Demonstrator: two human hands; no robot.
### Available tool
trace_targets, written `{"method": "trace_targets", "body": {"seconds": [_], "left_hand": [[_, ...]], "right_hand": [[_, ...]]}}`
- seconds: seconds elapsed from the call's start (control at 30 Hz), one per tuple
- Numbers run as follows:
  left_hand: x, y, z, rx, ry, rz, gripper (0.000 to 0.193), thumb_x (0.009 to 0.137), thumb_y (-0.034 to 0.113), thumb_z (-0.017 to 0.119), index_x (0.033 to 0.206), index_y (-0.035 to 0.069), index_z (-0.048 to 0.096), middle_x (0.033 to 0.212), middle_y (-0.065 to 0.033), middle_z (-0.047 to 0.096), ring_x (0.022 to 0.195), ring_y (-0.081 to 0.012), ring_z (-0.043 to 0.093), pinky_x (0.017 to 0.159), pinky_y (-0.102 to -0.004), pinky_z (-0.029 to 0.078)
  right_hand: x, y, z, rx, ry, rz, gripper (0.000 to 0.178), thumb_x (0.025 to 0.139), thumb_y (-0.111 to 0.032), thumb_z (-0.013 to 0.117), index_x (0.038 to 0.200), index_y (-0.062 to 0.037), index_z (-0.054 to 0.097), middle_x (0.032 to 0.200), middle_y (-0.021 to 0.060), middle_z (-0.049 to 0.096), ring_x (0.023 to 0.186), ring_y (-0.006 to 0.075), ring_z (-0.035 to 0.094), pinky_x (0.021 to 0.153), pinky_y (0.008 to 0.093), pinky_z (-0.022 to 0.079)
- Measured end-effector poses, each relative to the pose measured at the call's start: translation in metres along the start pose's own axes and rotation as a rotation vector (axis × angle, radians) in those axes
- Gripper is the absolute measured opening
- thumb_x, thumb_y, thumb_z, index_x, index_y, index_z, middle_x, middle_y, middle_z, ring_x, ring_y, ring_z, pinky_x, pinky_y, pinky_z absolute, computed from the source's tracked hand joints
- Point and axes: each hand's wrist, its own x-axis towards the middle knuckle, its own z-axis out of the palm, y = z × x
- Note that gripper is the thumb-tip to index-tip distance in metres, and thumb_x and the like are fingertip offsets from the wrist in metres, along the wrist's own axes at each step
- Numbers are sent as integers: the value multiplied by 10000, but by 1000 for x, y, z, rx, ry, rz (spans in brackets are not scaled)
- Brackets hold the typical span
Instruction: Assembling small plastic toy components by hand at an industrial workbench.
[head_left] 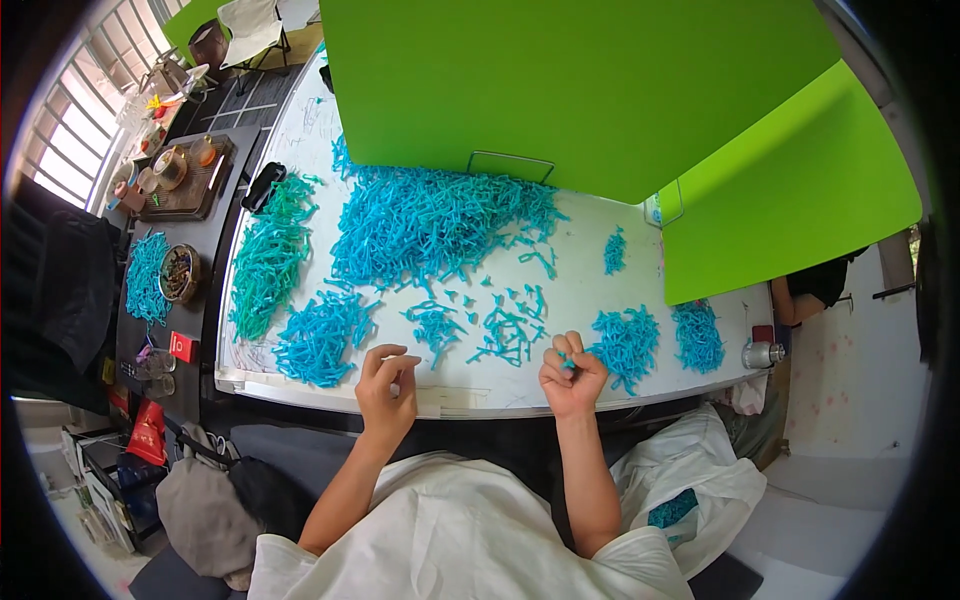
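My left hand [387, 392] hovers over the table's front edge, its fingers loosely curled and apart, with nothing visible in them. Closed in a fist, my right hand [573, 378] grips small blue plastic pieces, bits of which show between the fingers. Between my hands lie a loose scatter of teal pieces [508, 330] and a small blue cluster [436, 328]. A blue pile [322, 340] is just beyond my left hand, and another blue pile [627, 346] sits right beside my right hand. The exact kind of these pieces is too small to tell.
A large blue heap [420, 225] covers the back of the white table [590, 280], below a green panel [580, 90]. A green-teal pile [270, 260] lies left. More pieces [699, 337] and a metal container [763, 354] are far right. A white sack [690, 460] stands by my right arm.
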Motion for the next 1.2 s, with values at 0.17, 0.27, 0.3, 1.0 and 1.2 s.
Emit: {"method": "trace_targets", "body": {"seconds": [0.17,0.27,0.3,1.0,1.2], "left_hand": [[-2,-1,0,-32,-9,-11,220,841,-149,649,932,35,728,1061,-101,658,780,-159,655,624,-249,525],[-4,-4,4,-51,-12,5,218,835,-151,642,920,31,727,1054,-103,660,776,-157,652,616,-253,516],[-6,-5,4,-44,-22,-6,218,831,-153,639,914,29,727,1053,-103,661,773,-154,649,614,-253,511],[-12,-22,7,-37,11,57,236,796,-163,621,875,36,719,1018,-77,669,625,-86,543,513,-235,369],[-11,-19,6,-40,7,49,239,798,-163,619,877,39,719,1017,-76,670,588,-79,517,497,-240,352]], "right_hand": [[2,4,12,112,-29,2,147,762,46,594,880,-35,558,954,76,575,599,122,484,443,223,398],[1,2,17,116,254,85,166,844,-7,626,1010,-6,624,1085,117,637,638,123,528,449,214,416],[3,2,18,115,255,84,166,844,-7,626,1010,-6,624,1085,117,637,638,123,528,449,214,416],[73,24,30,-2290,184,-327,175,790,-149,812,934,-69,751,905,150,730,804,314,696,714,396,524],[70,5,31,-1616,411,-159,177,837,-162,759,924,-20,698,826,83,680,644,181,580,540,281,430]]}}
